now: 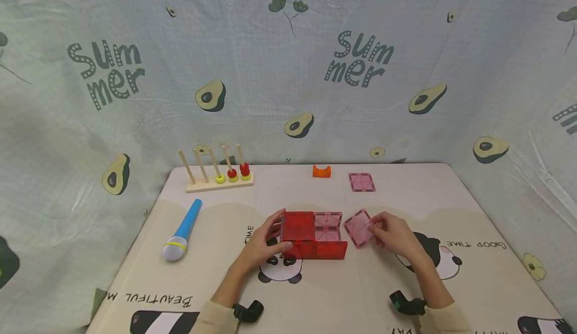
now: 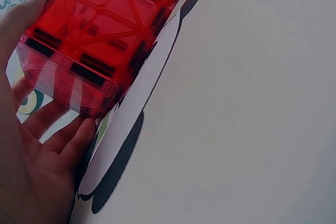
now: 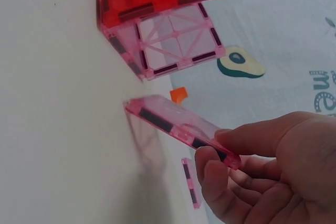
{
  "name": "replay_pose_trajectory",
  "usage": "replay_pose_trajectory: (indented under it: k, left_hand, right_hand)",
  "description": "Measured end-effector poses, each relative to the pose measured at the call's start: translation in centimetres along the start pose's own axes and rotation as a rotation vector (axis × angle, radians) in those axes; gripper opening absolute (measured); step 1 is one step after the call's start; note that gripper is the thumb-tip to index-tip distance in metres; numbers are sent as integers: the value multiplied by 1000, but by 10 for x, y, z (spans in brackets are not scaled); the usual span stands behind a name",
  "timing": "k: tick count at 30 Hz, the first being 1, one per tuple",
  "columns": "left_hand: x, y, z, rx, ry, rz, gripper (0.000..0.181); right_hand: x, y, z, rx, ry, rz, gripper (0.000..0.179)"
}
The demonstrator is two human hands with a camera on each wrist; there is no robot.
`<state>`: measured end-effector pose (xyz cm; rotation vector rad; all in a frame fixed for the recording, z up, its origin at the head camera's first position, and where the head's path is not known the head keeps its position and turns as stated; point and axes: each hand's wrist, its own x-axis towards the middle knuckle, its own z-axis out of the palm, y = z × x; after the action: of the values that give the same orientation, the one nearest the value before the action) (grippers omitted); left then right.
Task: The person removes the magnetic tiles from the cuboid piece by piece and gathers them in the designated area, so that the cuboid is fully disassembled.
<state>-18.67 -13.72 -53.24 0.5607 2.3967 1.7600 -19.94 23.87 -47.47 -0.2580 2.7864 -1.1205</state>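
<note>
A box of see-through magnetic tiles [image 1: 314, 250] stands in front of me on the table, red along its front and over its left half. In its right half, pink tiles [image 1: 328, 226] show. My left hand [image 1: 263, 244] holds the box's left end, thumb at the front and fingers around the far side. Close to the right end, my right hand [image 1: 394, 234] pinches a loose pink magnetic tile [image 1: 358, 229] by one corner between thumb and fingers. The right wrist view has this tile [image 3: 173, 119] tilted above the table, apart from the box.
Another pink tile [image 1: 362, 182] lies at the back, with an orange notched block [image 1: 321, 172] to its left. At the back left stands a wooden peg counter [image 1: 219, 187] with red and yellow beads. A blue toy microphone [image 1: 187, 224] lies on the left.
</note>
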Motion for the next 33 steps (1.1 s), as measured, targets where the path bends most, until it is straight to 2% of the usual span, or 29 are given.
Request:
replay_pose_trajectory:
  k: [6,15,22,28,33]
  left_hand:
    - [0,-1,0,-1,4,-8,83]
    - [-1,2,0,-1,14,-35,85]
    - [-1,2,1,-2,19,-34,84]
    - [-1,1,1,-4,18,-31,84]
    - [-1,1,1,-1,16,-33,84]
  right_hand:
    - [4,5,-3,3,88,-31,26]
    - [15,13,-10,67,164,25,36]
    - [25,23,-21,166,203,45,41]
    - [35,32,-27,172,301,74,40]
    - [45,39,-33,248,403,117,41]
